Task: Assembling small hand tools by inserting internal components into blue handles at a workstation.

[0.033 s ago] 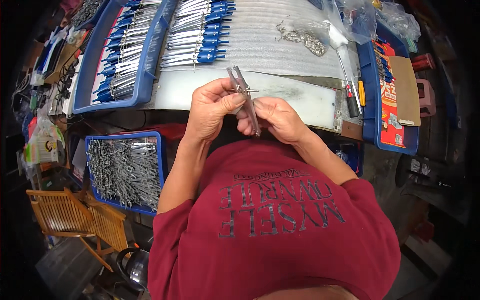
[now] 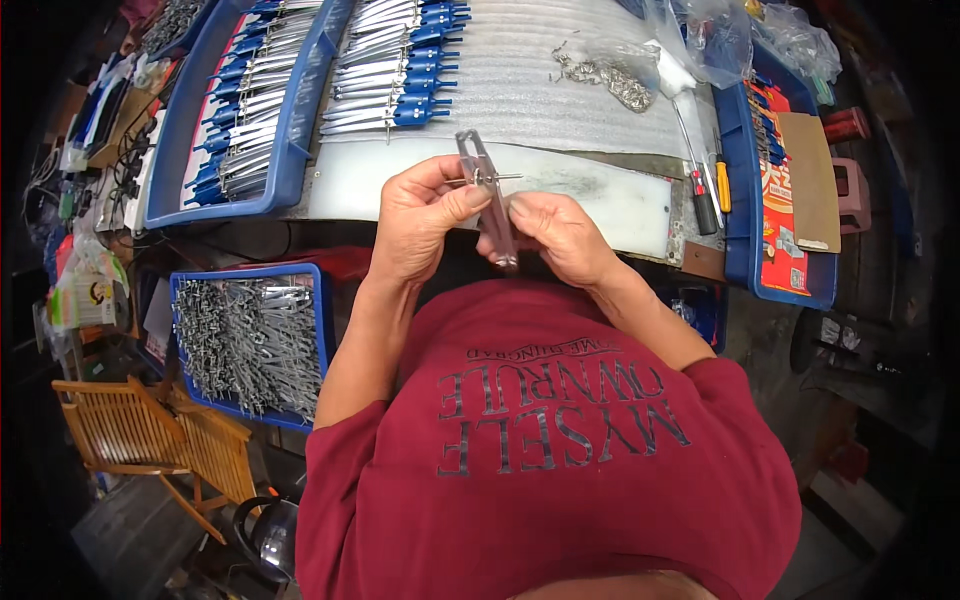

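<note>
Over the near edge of the worktable, both hands hold a slim two-legged metal compass (image 2: 495, 205) with a thin rod crossing it. Its far end shows a gap between the legs, and its near end points toward my shirt. My left hand (image 2: 420, 215) is closed, pinching the legs between thumb and fingers close to the cross rod. My right hand (image 2: 560, 235) is closed too, its thumb and fingertips at the right side of the compass below the rod. Beyond them, a row of blue-headed compasses (image 2: 400, 75) lies on the table.
A blue tray (image 2: 298, 150) of similar compasses stands left; a lower blue tray (image 2: 325, 345) holds many metal parts. Small metal pieces (image 2: 625, 90) lie on the foam sheet (image 2: 530, 60). Screwdrivers (image 2: 722, 185) lie right, beside another blue tray (image 2: 740, 240). A wooden chair (image 2: 120, 430) stands lower left.
The compass has turned slightly in my fingers, so its broader face and more of the cross rod show. My hands have hardly moved.
</note>
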`<action>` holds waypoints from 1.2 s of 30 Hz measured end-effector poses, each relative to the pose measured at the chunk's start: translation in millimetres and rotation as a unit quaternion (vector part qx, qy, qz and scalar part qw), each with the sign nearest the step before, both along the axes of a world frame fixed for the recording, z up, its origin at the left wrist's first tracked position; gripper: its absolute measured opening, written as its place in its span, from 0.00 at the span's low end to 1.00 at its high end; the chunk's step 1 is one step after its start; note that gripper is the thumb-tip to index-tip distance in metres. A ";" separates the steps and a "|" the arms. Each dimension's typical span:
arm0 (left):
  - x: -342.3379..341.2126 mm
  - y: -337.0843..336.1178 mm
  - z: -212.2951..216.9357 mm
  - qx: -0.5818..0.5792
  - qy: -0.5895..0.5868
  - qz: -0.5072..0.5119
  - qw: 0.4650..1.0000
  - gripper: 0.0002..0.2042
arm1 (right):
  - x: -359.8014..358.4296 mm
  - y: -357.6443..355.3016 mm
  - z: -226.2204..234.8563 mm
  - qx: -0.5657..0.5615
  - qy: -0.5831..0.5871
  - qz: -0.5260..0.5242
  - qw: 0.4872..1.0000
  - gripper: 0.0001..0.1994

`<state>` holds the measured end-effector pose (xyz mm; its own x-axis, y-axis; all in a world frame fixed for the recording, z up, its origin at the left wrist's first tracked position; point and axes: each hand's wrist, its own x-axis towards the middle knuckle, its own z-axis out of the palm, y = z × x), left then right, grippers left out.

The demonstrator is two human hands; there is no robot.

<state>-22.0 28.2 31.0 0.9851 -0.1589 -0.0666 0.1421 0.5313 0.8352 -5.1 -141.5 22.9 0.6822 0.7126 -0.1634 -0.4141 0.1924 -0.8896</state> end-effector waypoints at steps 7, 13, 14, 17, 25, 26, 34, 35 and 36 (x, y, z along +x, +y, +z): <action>-1.7 -12.2 4.7 0.105 0.010 0.076 0.992 0.12 | 1.4 2.4 -3.2 -0.035 -0.106 -0.097 0.989 0.11; -4.5 -18.6 3.7 0.094 0.029 0.062 0.993 0.12 | 3.4 1.4 -8.8 -0.046 -0.082 -0.128 0.987 0.09; -4.5 -19.3 2.1 0.104 0.017 0.066 0.992 0.11 | 3.4 1.0 -9.1 -0.047 -0.081 -0.127 0.987 0.09; -3.8 -22.4 -0.6 0.110 0.007 0.080 0.991 0.11 | 3.8 1.0 -9.9 -0.049 -0.081 -0.136 0.986 0.09; -4.1 -24.3 1.4 0.116 0.029 0.053 0.991 0.11 | 6.9 1.7 -7.5 -0.061 -0.079 -0.176 0.979 0.09; -3.8 -24.3 -0.7 0.118 0.022 0.055 0.991 0.11 | 7.1 2.2 -7.4 -0.062 -0.079 -0.176 0.979 0.09; -2.6 -24.1 -3.9 0.151 0.012 0.068 0.986 0.10 | 8.6 2.8 -9.7 -0.063 -0.085 -0.186 0.977 0.09; -2.2 -24.8 -4.3 0.146 0.010 0.076 0.986 0.10 | 8.6 3.1 -9.8 -0.064 -0.086 -0.186 0.977 0.09; -1.9 -25.2 -4.6 0.141 0.009 0.085 0.986 0.10 | 8.2 3.4 -9.9 -0.066 -0.088 -0.188 0.976 0.09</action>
